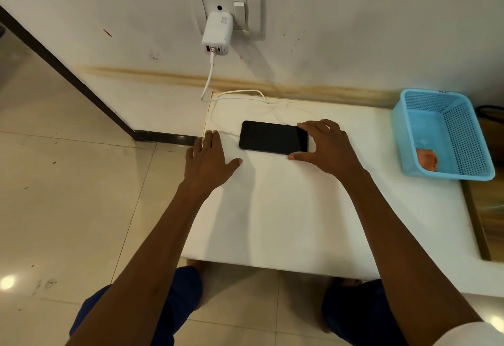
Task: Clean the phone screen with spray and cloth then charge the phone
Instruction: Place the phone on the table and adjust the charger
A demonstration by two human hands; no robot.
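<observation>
Right hand (328,146) grips phone (272,137); left hand (208,157) flat.

We have a single view, from a wide-angle camera worn on the head, looking forward and steeply down from close above a low white rectangular table (286,209). It faces a pale plaster wall (354,31) just behind the table, where a white wall socket plate (225,10) sits near the top edge. Both bare forearms run up from the bottom corners toward the middle, and blue-clad knees show at the lower edge. Straight lines bow toward the borders; glossy cream floor tiles (68,195) fill the left side.
</observation>
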